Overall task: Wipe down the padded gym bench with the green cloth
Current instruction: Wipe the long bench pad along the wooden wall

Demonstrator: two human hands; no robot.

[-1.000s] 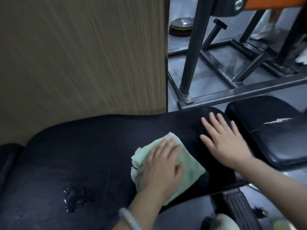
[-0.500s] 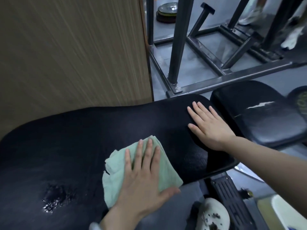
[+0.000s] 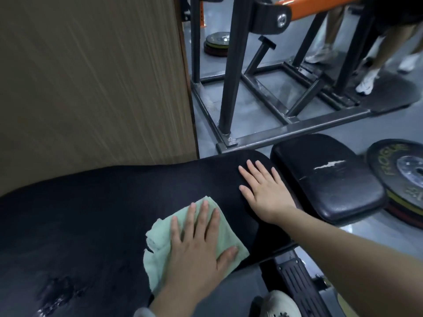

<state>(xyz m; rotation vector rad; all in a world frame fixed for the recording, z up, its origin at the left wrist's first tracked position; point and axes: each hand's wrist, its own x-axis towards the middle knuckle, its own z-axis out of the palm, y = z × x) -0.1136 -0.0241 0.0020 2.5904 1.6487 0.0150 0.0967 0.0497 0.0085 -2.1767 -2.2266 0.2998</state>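
Nearest: one pale shoe (image 3: 278, 305) at the bottom edge, beside the bench's ribbed black frame bar (image 3: 295, 277).

Left hand (image 3: 194, 252): flat, fingers straight and slightly spread, palm pressing the green cloth (image 3: 160, 239) onto the padded gym bench (image 3: 103, 213). Holding nothing by curl. The cloth is folded and lies at the near right part of the long back pad, its right corner close to the pad's near edge; it overhangs nothing that can be seen.

Right hand (image 3: 263, 191): flat on bare pad, fingers straight and together, just right and beyond the cloth, not touching it. Its fingertips lie close to the pad's right end.

One scuffed, torn patch (image 3: 57, 296) on the pad at near left. Wide open pad surface lies left of the cloth.

One separate seat pad (image 3: 325, 177) to the right, with a narrow gap between the two pads; one white tear on its top.

Right of the seat pad: a stack of weight plates (image 3: 402, 175) on the floor, count unclear.

Far left: wood-grain panel (image 3: 91, 76) standing just behind the back pad's far edge.

Far: dark steel rack frame (image 3: 263, 92) on grey floor, a second plate stack (image 3: 216, 43), an orange bar (image 3: 315, 8), legs and white shoes (image 3: 366, 82) of other people.
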